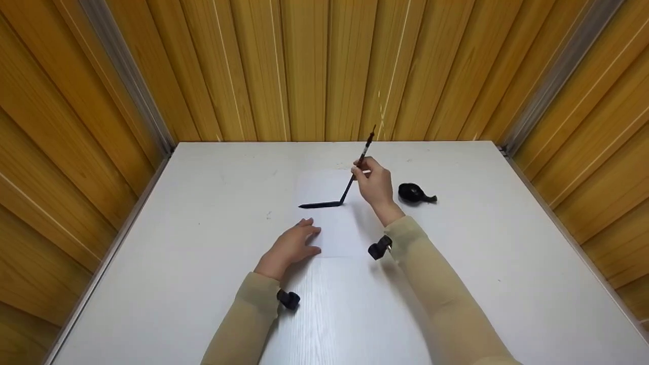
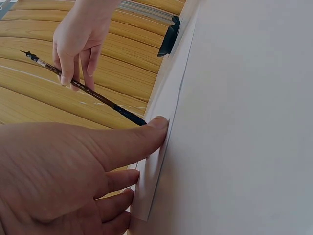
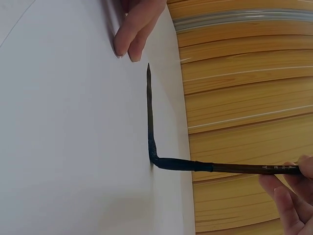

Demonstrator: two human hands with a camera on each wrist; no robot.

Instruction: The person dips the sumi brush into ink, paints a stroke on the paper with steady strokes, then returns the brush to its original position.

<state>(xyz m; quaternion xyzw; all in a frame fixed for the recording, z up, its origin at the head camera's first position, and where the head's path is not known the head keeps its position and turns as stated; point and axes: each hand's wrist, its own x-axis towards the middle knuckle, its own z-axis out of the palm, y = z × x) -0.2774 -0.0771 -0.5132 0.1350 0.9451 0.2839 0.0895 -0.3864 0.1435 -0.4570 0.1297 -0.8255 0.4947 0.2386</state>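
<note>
My right hand (image 1: pixel 376 183) pinches the dark handle of a calligraphy brush (image 1: pixel 362 157), which tilts with its upper end away from me. The black bristles, bent over in the right wrist view, press on a sheet of white paper (image 1: pixel 334 235). A black ink stroke (image 3: pixel 149 103) runs left from the bristles and tapers to a point at its far end. Over the paper's left edge rests my left hand (image 1: pixel 294 244), fingers spread and thumb (image 2: pixel 146 133) lying on the sheet. Its fingertips are just below the stroke in the head view.
Right of my right hand sits a small black rounded dish (image 1: pixel 411 193) with a narrow stem pointing right. The white table (image 1: pixel 152 284) is bordered by wood-patterned panels (image 1: pixel 304 71) at the back and both sides.
</note>
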